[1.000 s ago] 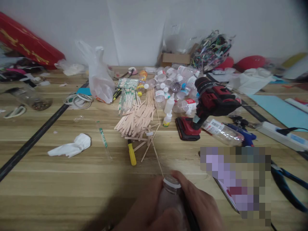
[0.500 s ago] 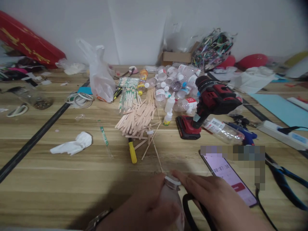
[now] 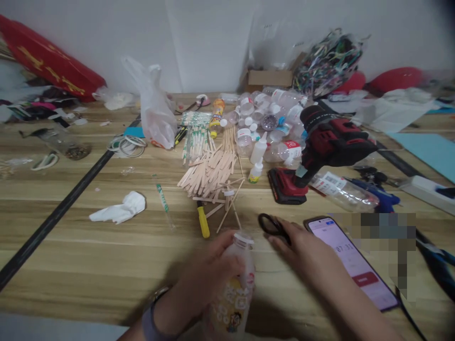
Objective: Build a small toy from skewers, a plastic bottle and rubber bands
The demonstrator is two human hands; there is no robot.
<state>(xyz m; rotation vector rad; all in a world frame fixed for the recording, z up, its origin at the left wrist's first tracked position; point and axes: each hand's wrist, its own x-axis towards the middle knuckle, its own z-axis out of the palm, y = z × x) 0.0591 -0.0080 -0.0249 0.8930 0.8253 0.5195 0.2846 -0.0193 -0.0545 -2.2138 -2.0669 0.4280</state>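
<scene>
A whitish plastic bottle [image 3: 231, 303] with printed lettering and a small cartoon figure stands near the front edge, its neck upward. My left hand [image 3: 216, 270] wraps round its upper part. To the right of the bottle, apart from it, my right hand [image 3: 302, 246] grips a black-handled tool [image 3: 272, 225]; only its looped handle shows and the rest is hidden by the hand. Just beyond the bottle neck lie thin wooden sticks [image 3: 232, 208] joined into a small frame, and a yellow-handled screwdriver [image 3: 203, 221].
Behind are a heap of flat wooden sticks [image 3: 209, 170], glue bottles [image 3: 259, 149], clear plastic bottles [image 3: 284, 150] and a red-black drill [image 3: 320, 147]. At right lies a phone [image 3: 351, 260] showing a timer; at left, a crumpled tissue [image 3: 121, 208].
My right hand has moved away from the bottle neck, up and outward, with the black handle. More of the bottle's printed side now shows. The view has shifted slightly.
</scene>
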